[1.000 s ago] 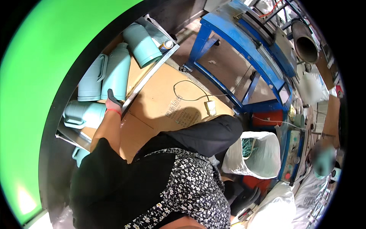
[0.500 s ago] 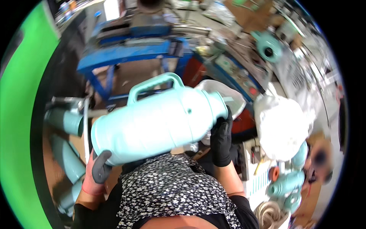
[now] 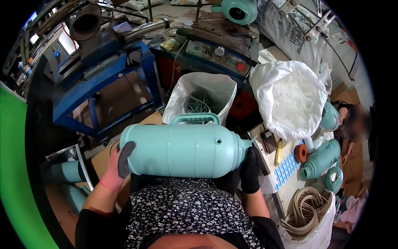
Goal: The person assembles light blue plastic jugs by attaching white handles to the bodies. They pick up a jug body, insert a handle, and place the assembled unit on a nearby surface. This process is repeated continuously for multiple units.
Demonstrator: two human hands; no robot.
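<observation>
A turquoise plastic thermos flask casing (image 3: 178, 150) lies on its side across my lap, its neck to the right and its long handle (image 3: 195, 118) facing away from me. My left hand (image 3: 114, 168), in a pink glove with grey fingers, grips the base end, the thumb over its edge. My right hand (image 3: 251, 168), gloved in black, is closed round the neck; its fingers are partly hidden behind it. A thin turquoise strip (image 3: 253, 139) sticks out at the mouth. A small round hole (image 3: 219, 141) shows near the shoulder.
Just beyond the casing stands a white sack (image 3: 177, 95) holding thin green scraps. A blue metal frame (image 3: 68, 110) is at left, a control panel (image 3: 211, 54) ahead. To the right are a bag of translucent pieces (image 3: 290, 99), another flask casing (image 3: 321, 159), coiled beige strips (image 3: 309, 207) and a co-worker.
The flask casing has gone from slanting up toward the right to nearly level, its neck lower. Both hands have kept their hold. The view has swung to the right.
</observation>
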